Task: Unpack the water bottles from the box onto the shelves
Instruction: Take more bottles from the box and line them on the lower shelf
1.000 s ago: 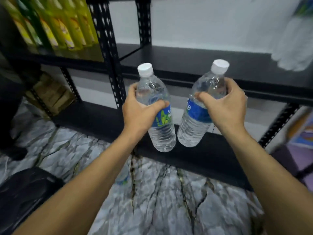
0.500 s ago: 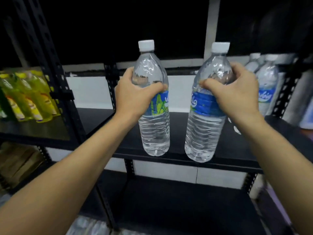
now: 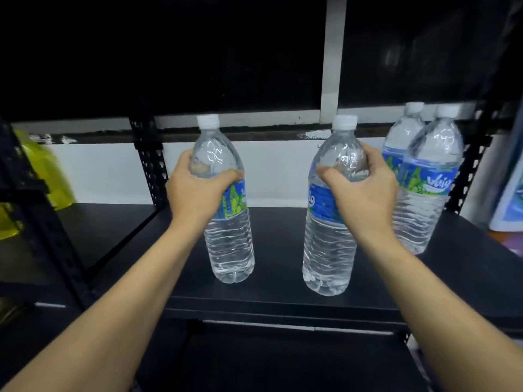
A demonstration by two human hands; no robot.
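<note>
From the head camera we look down on a black shelf (image 3: 283, 239) in a dark metal rack, with both bare arms reaching in over its front edge. The left hand (image 3: 195, 190) grips one water bottle (image 3: 229, 244) around its shoulder, thumb across the front just above the blue and green label, fingers wrapped behind. The right hand (image 3: 365, 193) grips a second water bottle (image 3: 328, 256) the same way, thumb lying across the clear plastic above the label. Both bottles are upright, full and have white caps. They are well apart from each other, over the front part of the shelf. We cannot tell whether their bases touch the board or hang just above it.

At the right end of the same shelf we see two more bottles of the same kind standing upright. The front one (image 3: 427, 182) is just beside the right hand, and the rear one (image 3: 402, 137) is partly hidden behind it. A perforated upright post (image 3: 150, 171) rises behind the left hand. Past it, on the neighbouring shelf to the left, we make out blurred yellow bottles (image 3: 48, 176). A white wall (image 3: 271, 171) shows behind the rack, and a lower shelf (image 3: 283, 366) lies in shadow beneath.
</note>
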